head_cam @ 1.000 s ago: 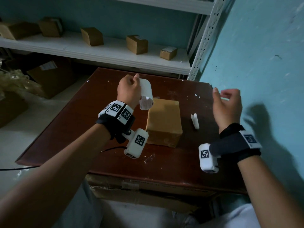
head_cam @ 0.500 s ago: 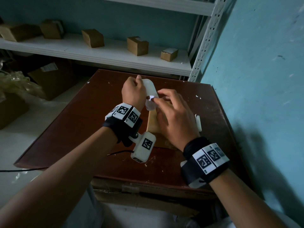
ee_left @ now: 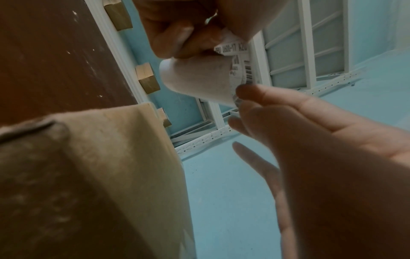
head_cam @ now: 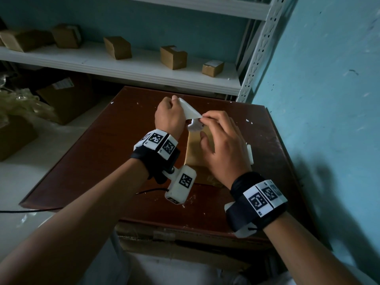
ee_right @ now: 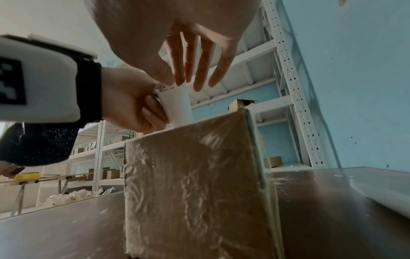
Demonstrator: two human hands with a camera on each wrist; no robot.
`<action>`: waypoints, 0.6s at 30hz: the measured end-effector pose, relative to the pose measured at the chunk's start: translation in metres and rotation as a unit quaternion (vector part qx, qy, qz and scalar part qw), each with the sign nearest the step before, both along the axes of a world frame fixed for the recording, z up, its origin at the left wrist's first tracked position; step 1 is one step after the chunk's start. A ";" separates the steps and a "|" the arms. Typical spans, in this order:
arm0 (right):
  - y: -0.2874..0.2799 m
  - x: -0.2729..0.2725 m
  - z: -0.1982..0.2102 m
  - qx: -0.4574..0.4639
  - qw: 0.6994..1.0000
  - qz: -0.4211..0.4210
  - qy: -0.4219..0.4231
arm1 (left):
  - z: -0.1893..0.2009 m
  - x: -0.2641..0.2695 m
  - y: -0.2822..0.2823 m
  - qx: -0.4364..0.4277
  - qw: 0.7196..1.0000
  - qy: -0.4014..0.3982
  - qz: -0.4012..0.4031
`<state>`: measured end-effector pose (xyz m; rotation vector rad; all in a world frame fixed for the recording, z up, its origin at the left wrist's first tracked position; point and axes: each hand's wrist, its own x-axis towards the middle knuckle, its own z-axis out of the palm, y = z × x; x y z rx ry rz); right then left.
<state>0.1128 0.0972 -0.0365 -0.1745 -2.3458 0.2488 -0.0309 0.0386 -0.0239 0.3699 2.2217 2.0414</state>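
Note:
A curled white shipping label with printed barcodes is held above a tape-wrapped cardboard box. My left hand grips the label's upper part in curled fingers. Thumb and forefinger of my right hand pinch the label's free corner, while the other fingers are spread straight. The box stands on the dark brown table, partly hidden behind my right hand.
A white strip lies on the table right of the box, close to the blue wall. White metal shelving behind the table carries several small cardboard boxes. Larger cartons sit on the floor at left.
My right hand came in from the right side of the table to the label and took its corner. The left hand kept the label raised, and the curl has been pulled partly flat.

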 end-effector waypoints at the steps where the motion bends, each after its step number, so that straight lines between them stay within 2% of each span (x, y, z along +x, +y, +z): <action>1: 0.000 0.000 0.000 -0.004 1.000 -0.001 0.002 | 0.000 0.001 0.000 -0.001 1.000 -0.001 -0.002; 18: 0.002 -0.003 -0.004 -0.028 0.999 -0.013 0.033 | 0.004 0.007 0.000 -0.013 0.999 -0.035 -0.023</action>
